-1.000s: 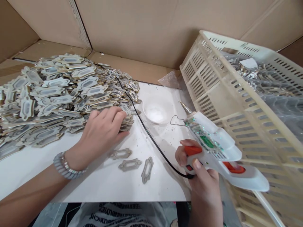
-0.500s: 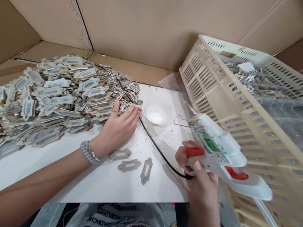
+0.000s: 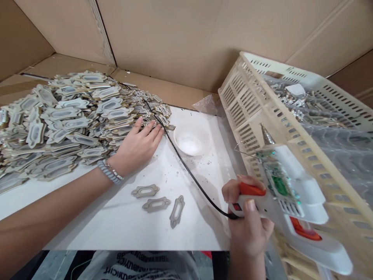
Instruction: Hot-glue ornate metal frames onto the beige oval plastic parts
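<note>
My right hand (image 3: 247, 217) is wrapped round the handle of a white hot glue gun (image 3: 309, 210) with orange trigger parts. Its metal nozzle (image 3: 266, 134) points up and away, and a green circuit board shows on its side. My left hand (image 3: 140, 144) lies open, fingers stretched over the right edge of a large heap of grey frame-shaped pieces (image 3: 72, 120). Patterned pieces (image 3: 161, 111) lie just beyond its fingertips. Three loose grey pieces (image 3: 157, 203) rest flat on the white table (image 3: 116, 225). What lies under my left fingers is hidden.
A white bowl (image 3: 177, 142) stands in the middle. A black cable (image 3: 192, 175) runs across the table from the heap to the gun. At the right, a cream plastic crate (image 3: 236, 97) holds pieces and bubble wrap (image 3: 335, 144). Cardboard walls (image 3: 175, 42) close off the back.
My right hand has moved right with the glue gun, whose nozzle has swung further upright. My left hand has shifted slightly left along the heap's edge.
</note>
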Action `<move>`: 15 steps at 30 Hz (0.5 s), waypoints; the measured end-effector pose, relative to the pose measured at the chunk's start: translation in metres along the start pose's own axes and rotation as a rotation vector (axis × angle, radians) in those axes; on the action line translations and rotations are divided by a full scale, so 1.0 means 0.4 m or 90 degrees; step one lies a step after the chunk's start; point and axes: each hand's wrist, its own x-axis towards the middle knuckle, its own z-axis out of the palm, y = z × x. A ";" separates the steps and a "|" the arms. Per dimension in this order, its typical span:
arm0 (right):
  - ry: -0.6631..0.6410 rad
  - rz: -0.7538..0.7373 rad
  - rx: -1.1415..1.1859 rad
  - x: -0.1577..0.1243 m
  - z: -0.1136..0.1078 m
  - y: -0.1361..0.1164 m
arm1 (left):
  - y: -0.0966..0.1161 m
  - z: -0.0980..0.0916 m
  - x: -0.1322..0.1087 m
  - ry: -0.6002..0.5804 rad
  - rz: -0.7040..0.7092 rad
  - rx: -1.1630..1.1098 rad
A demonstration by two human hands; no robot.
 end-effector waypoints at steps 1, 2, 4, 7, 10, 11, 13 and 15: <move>0.007 0.003 0.015 0.000 0.004 -0.002 | 0.001 0.002 -0.001 0.000 -0.002 -0.003; 0.012 0.006 0.029 0.001 0.007 -0.003 | 0.002 0.004 -0.003 0.000 -0.004 -0.006; 0.009 0.011 0.039 0.000 0.010 -0.003 | 0.008 0.007 -0.007 0.001 -0.003 -0.009; -0.007 0.018 0.023 -0.002 0.008 0.001 | 0.017 -0.002 -0.012 0.005 0.006 -0.013; -0.014 0.028 0.009 -0.004 0.004 0.007 | 0.018 -0.036 -0.014 0.003 0.039 -0.028; -0.015 0.032 0.005 -0.004 0.003 0.008 | 0.017 -0.053 -0.017 0.009 0.052 -0.036; -0.018 0.043 -0.006 -0.004 0.002 0.011 | 0.010 -0.088 -0.031 0.039 0.057 -0.076; -0.024 0.050 -0.025 -0.005 0.001 0.014 | 0.002 -0.119 -0.061 0.066 0.032 -0.168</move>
